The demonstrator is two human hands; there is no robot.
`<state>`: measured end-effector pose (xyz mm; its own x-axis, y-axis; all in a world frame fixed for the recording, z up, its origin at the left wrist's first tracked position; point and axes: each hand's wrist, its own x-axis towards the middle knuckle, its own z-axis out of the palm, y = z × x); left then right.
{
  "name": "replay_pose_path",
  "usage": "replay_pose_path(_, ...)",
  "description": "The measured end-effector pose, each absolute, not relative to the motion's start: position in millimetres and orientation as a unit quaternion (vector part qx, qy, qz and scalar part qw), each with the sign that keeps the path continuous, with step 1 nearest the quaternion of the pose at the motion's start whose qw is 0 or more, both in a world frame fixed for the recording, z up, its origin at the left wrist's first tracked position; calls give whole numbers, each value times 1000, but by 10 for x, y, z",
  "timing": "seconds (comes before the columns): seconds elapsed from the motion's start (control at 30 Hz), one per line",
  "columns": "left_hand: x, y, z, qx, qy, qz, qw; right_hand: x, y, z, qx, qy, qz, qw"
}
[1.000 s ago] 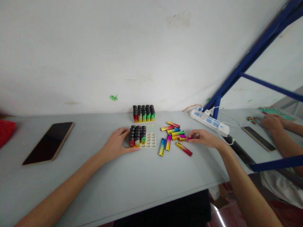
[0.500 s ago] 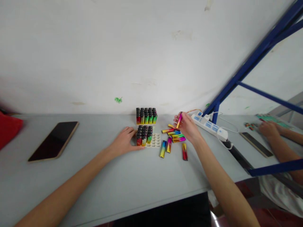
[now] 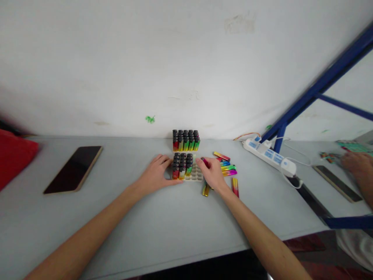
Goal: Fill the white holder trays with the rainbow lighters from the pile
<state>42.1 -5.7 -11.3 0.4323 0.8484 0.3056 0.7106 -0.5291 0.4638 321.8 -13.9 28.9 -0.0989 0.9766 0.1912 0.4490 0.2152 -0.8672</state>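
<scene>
- Now, from my remote seat, I am seeing the right hand [image 3: 214,171] working at the right side of the tray [image 3: 196,178], whereas half a second ago it was hovering over the loose lighters [image 3: 229,171].
- It is closing thumb and fingers around one magenta lighter [image 3: 205,161], with only an end showing; I am not managing to tell whether the lower end is touching a hole.
- The left hand [image 3: 156,173] is keeping its place, curving half open around the tray's left side, its thumb lying along the near edge; it is apparently steadying the tray rather than lifting anything.
- The standing lighters [image 3: 182,167] are filling the tray's left part, unchanged, while bare holes are showing at the right, so I am judging the work as passing from fetching to placing.
- The right hand is now partly covering the nearest loose pieces, so I am losing a full view of them.
- Behind, a second block of lighters [image 3: 185,140] is standing untouched near the wall.
</scene>
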Motion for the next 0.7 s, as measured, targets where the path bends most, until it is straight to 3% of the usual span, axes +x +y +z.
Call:
replay_pose_path(0.4,379,-55,-108,835,466,259,135,3215,-135,265,-535,-670,338,387)
replay_pose_path(0.7,389,-59,-104,836,466,258,131,3343,-203,388,-480,-743,262,385)
